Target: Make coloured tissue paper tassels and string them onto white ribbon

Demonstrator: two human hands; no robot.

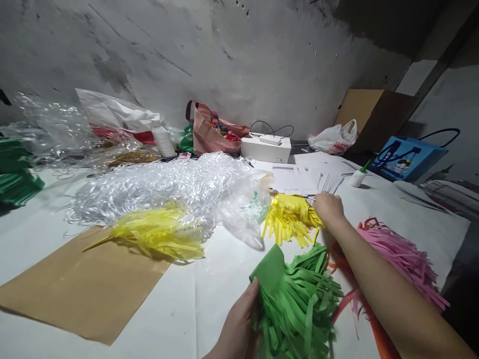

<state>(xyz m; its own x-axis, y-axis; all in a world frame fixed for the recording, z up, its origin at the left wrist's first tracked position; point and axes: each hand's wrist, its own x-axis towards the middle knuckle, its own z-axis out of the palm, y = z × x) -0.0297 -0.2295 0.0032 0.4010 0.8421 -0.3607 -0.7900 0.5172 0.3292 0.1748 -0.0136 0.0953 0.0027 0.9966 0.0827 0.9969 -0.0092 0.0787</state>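
While the person bends over the white table [175, 304], left hand [239, 324]: closed on the folded edge of the green fringe [299, 299], at the near edge of the table.
Right hand [328, 208]: fingers curled, touching the yellow fringe [290, 219] farther back; I cannot tell if it grips.
Pink fringe [396, 254]: just right of the right forearm.
Glue bottle [359, 177]: behind the right hand, apart.

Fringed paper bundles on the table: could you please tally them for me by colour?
Yellow fringed bundles: 2
Green fringed bundle: 1, held by the left hand
Pink fringed bundle: 1
Orange fringed bundle: 1, partly hidden under the right forearm
Total: 5
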